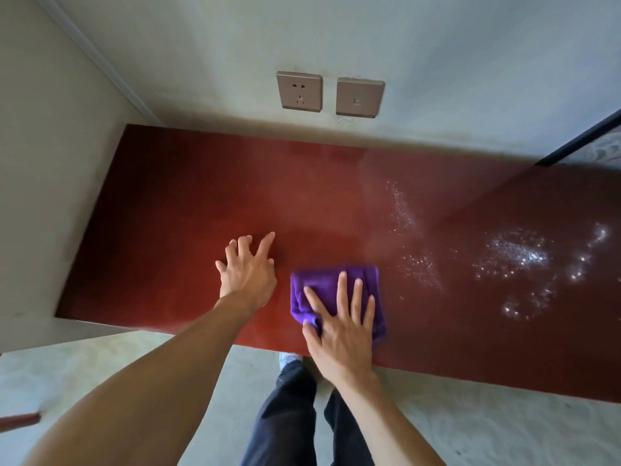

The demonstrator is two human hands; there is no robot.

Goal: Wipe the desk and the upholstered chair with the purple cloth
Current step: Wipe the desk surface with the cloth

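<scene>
Taking the purple cloth (336, 294) as the landmark and reading from left to right: just to its left the left hands' part, the left hand (248, 274), is pressed on the red desk (161, 223) with fingers spread wide and holding nothing, a narrow strip of bare desk showing between it and the cloth. It looks to be bracing the body, not wiping.

The cloth itself lies folded into a rough rectangle near the front edge of the desk, its longer side running from that front edge toward the wall. The right hand (339, 327) lies flat on top of it, fingers splayed and pointing toward the wall, palm covering the near half; it presses the cloth down rather than pinching it.

To the right of the cloth, and well apart from the left hand, a scatter of white specks (517, 253) lies over the desk, the closest patch near the cloth's right edge and the densest farther right. The desk left of the cloth shows no such specks.

So the move ahead likely turns on this: the dirty part lies to the right of the cloth, on the side of the right hand, which is already on it. A sweep rightward seems called for. The upholstered chair is not in view, so that part appears not yet begun.
</scene>
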